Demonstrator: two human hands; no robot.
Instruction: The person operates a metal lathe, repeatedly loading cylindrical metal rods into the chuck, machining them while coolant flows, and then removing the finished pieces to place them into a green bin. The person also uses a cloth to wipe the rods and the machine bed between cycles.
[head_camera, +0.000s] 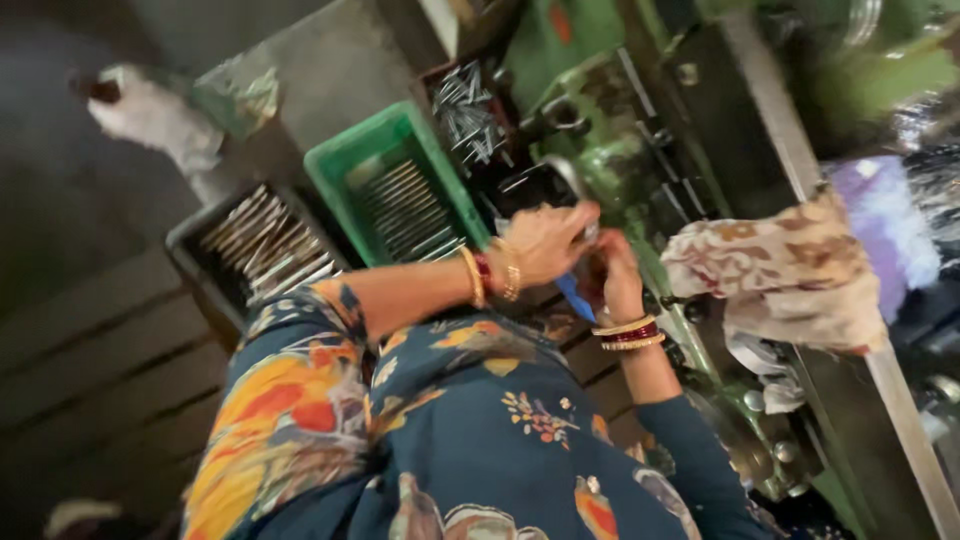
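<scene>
Both hands are meeting just right of the green tray (345, 165), left hand (545, 243) curling over, right hand (618, 283) pinching a blue piece (575, 297) slanting down-right

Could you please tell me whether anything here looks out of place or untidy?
The patterned beige cloth lies crumpled over the green machine's metal rail. The thin metal rods in the dark tray lie jumbled, unlike the neat rows in the green plastic crate.
</scene>
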